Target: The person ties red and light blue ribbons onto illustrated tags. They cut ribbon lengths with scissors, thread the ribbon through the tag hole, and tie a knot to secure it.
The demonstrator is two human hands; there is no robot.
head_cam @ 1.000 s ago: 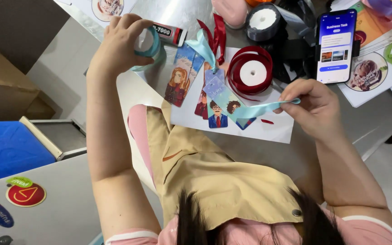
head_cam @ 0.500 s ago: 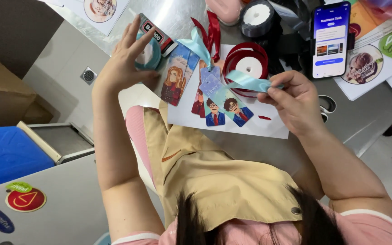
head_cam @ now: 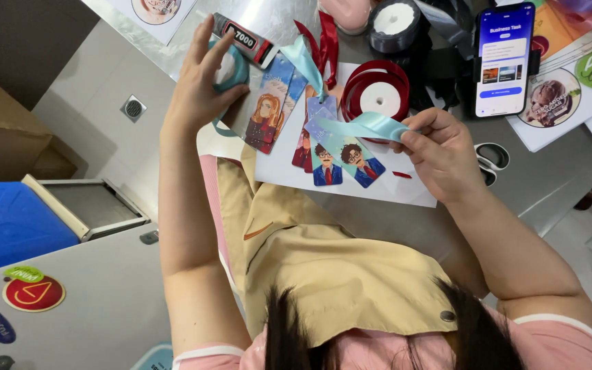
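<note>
My left hand [head_cam: 203,85] grips a small spool of light blue ribbon [head_cam: 236,67] at the table's left edge. My right hand [head_cam: 440,151] pinches the free end of the light blue ribbon [head_cam: 358,125], which stretches leftward above several illustrated cartoon bookmarks [head_cam: 330,161]. The bookmarks lie on a white sheet of paper [head_cam: 378,188]. One longer bookmark with a red-haired figure [head_cam: 267,116] lies by my left hand.
A red ribbon spool [head_cam: 377,92], a tube of glue [head_cam: 244,40], a grey ribbon spool [head_cam: 393,24], a phone on a stand [head_cam: 503,58], scissors [head_cam: 489,161] and round stickers [head_cam: 556,96] crowd the metal table. Below left are a blue box [head_cam: 5,219] and a grey lid [head_cam: 90,308].
My right hand has lifted the ribbon end up and left over the bookmarks. My left hand has shifted on the spool, fingers spreading around it.
</note>
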